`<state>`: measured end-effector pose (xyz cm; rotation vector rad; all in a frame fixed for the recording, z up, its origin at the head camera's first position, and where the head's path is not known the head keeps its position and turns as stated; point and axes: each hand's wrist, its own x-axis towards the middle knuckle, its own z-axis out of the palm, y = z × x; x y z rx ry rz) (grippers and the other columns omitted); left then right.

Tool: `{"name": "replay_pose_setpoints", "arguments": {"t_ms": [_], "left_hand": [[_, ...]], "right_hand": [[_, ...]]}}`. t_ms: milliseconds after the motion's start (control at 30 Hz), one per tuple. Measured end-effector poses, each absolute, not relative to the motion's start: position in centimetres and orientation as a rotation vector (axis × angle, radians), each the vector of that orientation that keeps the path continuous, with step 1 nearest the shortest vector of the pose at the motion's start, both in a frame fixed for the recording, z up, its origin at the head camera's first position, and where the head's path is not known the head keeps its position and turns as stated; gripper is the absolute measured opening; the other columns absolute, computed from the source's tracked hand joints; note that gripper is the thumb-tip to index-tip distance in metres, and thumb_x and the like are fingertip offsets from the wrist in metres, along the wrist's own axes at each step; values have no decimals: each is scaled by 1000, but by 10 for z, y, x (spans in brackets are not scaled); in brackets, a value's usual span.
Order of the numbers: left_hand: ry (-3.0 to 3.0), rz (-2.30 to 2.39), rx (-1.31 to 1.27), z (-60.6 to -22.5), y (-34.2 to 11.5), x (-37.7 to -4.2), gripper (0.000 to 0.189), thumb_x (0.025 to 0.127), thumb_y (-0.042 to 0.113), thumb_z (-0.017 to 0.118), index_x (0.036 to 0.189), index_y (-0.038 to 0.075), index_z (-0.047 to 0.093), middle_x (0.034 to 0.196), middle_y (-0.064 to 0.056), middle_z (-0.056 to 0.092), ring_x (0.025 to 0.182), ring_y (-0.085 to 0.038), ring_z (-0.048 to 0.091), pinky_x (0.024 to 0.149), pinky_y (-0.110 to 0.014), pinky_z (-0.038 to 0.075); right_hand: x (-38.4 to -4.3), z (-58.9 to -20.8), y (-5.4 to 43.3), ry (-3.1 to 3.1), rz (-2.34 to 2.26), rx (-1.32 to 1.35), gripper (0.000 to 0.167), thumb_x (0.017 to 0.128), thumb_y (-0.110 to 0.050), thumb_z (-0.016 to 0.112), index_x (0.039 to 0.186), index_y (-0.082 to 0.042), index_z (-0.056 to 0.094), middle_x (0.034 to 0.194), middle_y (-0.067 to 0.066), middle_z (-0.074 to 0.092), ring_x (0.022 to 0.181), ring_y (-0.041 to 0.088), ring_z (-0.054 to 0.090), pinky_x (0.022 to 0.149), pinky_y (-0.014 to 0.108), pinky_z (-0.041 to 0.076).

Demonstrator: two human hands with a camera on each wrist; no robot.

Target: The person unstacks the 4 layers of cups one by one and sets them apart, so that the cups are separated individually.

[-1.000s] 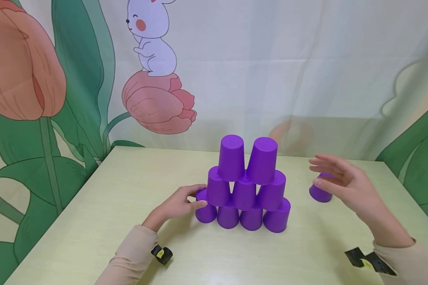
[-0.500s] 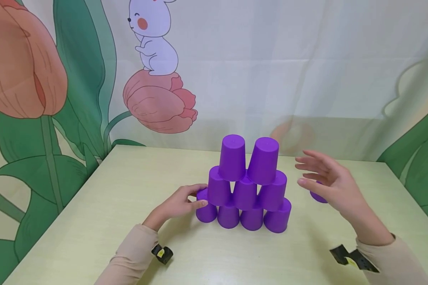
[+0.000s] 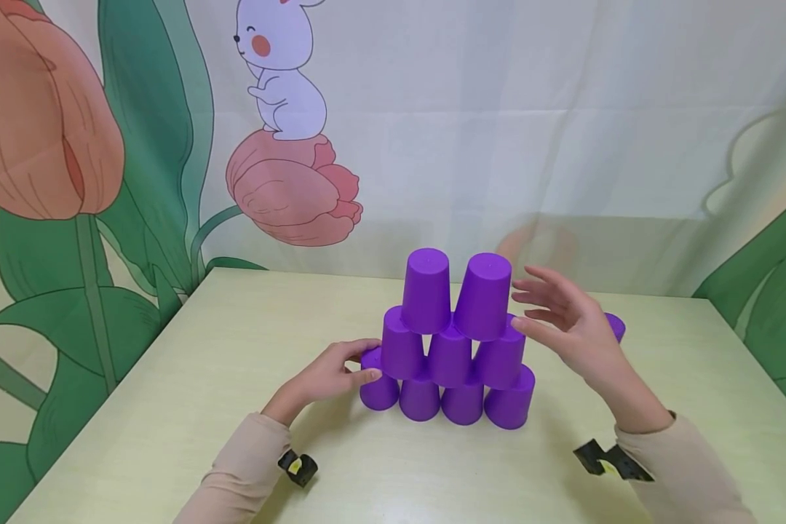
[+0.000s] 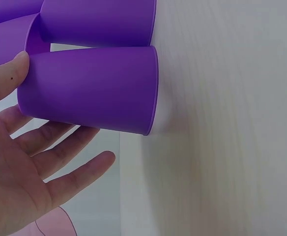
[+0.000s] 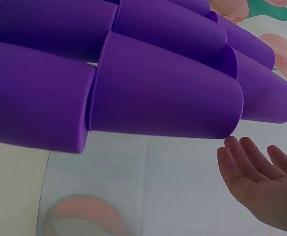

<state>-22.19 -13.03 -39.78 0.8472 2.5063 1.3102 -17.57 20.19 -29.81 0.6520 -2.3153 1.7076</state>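
A purple cup stack [image 3: 448, 360] is standing mid-frame, unmoved. To its right, the right hand [image 3: 573, 320] is hovering farther left than before, fingers loosely extended, holding nothing, contact being unclear. The left hand [image 3: 327, 375] is pinching the bottom-left cup [image 3: 378, 394] between thumb and fingers. A lone cup [image 3: 617, 327] is showing behind the right hand.

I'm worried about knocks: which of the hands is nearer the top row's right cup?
Right: the right hand is beside that cup; the left hand is lower, farther left.
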Motion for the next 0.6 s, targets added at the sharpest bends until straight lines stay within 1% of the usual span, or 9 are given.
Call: {"name": "replay_pose_setpoints", "arguments": {"t_ms": [133, 400, 600], "left_hand": [[2510, 1308, 839, -398, -130, -222, 45, 88, 18, 61, 128, 1, 49, 108, -8, 60, 98, -23, 57, 73, -30, 49], [2513, 1310, 842, -398, -130, -222, 44, 88, 19, 61, 127, 2, 50, 108, -8, 61, 97, -22, 57, 72, -30, 49], [2522, 1300, 836, -398, -129, -222, 45, 88, 18, 61, 127, 1, 50, 108, -8, 61, 98, -23, 57, 73, -31, 49]], "right_hand": [[-181, -300, 196, -2305, 1736, 661, 59, 84, -3, 63, 137, -9, 39, 123, 7, 54, 108, 13, 54, 85, 22, 44], [-189, -301, 186, -2317, 1756, 670, 61, 82, -6, 66, 137, -10, 39, 122, 15, 53, 106, 13, 54, 87, 25, 44], [-193, -303, 182, -2366, 1736, 662, 61, 82, -9, 67, 136, -9, 40, 121, 13, 54, 107, 15, 52, 88, 25, 43]]}}
